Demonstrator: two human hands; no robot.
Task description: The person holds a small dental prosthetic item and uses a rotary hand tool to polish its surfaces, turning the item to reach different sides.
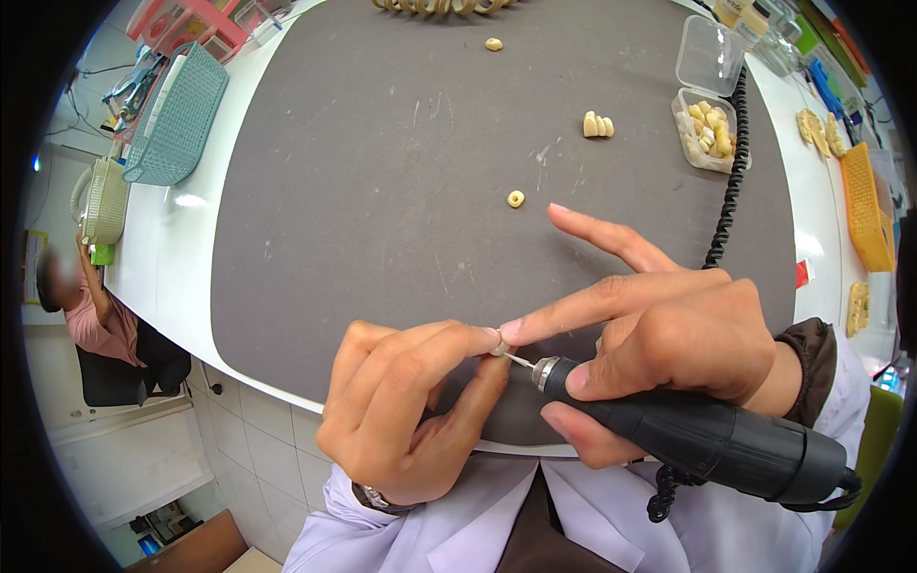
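Observation:
My left hand (406, 406) pinches a small pale dental crown (501, 346) between thumb and fingertips, close to the mat's front edge. In my right hand (659, 334) lies a black dental handpiece (712, 439), gripped by thumb and fingers. Its thin bur (519, 360) reaches to the crown and appears to touch it. A fingertip of my right hand rests against the crown, while another finger stretches out over the mat. Beyond my hands lie a ring-shaped tooth piece (516, 199), a joined block of teeth (598, 125) and a single tooth piece (493, 44).
A grey mat (325, 191) covers the white table. At right, a clear box (705, 134) of tooth pieces stands beside a black coiled cord (730, 196). An orange basket (867, 210) is farther right. A blue basket (179, 115) stands at left; a person (100, 320) sits beyond.

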